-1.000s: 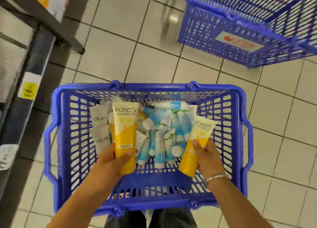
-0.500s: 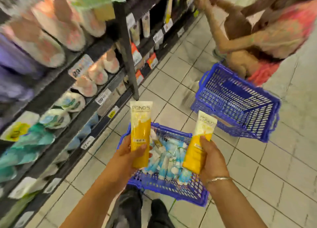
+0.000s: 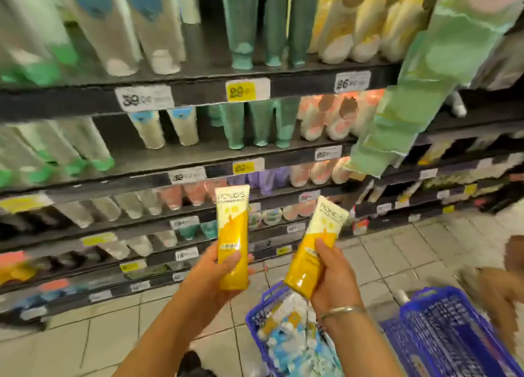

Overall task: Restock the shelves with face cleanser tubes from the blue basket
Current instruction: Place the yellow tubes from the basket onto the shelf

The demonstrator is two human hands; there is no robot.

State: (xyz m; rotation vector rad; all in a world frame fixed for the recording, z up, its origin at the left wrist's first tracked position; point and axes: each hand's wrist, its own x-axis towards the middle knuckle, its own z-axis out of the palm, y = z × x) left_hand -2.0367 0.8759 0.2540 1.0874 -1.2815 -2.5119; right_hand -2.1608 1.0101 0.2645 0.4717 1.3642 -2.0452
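My left hand [image 3: 209, 280] grips a yellow-and-white Pond's tube [image 3: 232, 226], held upright in front of the lower shelves. A second Pond's tube [image 3: 317, 240], tilted to the right, is held by my right hand [image 3: 333, 277], which wears a silver bracelet. Below my right hand sits the blue basket [image 3: 256, 320] on the floor, holding several blue, white and yellow tubes. The shelves [image 3: 198, 90] ahead carry rows of cleanser tubes standing on their caps, with yellow tubes [image 3: 360, 22] at the top right.
A second blue basket [image 3: 442, 334] stands on the tiled floor at the lower right, and another person's hand [image 3: 499, 291] reaches in beside it. A green hanging banner [image 3: 425, 78] juts out from the shelf post at the right. Price tags line the shelf edges.
My view has swung up from the basket to face the shelves. Both hands have lifted their yellow tubes out of the basket and up toward the shelves.
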